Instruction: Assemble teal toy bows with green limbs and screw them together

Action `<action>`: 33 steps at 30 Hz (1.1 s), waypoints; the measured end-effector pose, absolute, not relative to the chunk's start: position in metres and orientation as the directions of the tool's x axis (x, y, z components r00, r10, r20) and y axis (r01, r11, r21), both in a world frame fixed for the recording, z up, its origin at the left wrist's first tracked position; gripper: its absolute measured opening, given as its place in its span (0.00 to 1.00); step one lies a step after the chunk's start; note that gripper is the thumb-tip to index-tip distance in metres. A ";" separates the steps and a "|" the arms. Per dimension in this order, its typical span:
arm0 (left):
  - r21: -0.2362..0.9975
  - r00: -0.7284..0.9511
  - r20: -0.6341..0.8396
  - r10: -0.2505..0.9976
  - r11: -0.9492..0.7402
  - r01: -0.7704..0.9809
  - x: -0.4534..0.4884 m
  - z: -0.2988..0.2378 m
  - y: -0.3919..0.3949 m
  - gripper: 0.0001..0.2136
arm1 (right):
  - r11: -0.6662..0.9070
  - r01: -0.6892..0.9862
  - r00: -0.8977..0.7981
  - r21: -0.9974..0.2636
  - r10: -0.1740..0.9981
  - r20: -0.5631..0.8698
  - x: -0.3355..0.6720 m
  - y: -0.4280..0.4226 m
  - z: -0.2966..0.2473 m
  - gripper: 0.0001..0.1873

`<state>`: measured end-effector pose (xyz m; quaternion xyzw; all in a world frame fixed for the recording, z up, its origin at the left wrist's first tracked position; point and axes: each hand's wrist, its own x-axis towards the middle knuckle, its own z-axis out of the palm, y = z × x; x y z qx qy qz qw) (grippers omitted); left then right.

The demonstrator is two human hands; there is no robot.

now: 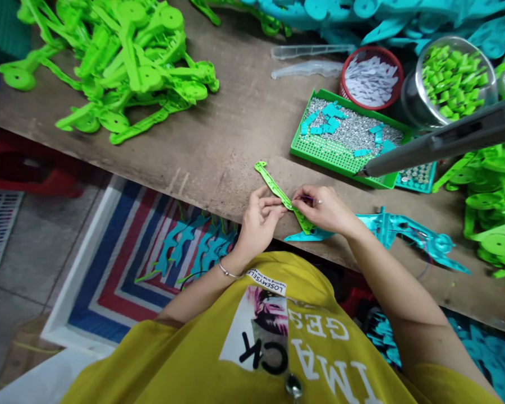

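Observation:
A long green plastic strip lies slanted over the near edge of the wooden bench. My left hand pinches its middle from the left, fingers closed on it. My right hand is closed on the strip's lower part from the right, and a thin wire or pin shows between its fingers. Just under the right hand, a teal plastic part pokes out.
A pile of green plastic parts fills the far left. A green tray holds small metal bits and teal pieces. Behind it stand a red bowl, a jar of green bits and a grey tool. A teal assembly lies right.

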<state>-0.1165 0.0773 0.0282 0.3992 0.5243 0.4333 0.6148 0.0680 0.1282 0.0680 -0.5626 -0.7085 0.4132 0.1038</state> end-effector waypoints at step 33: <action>0.849 0.059 -0.412 0.909 0.407 -0.337 -0.093 0.025 0.081 0.21 | 0.136 0.797 -0.234 -0.588 0.968 -0.093 0.068 0.090 0.070 0.09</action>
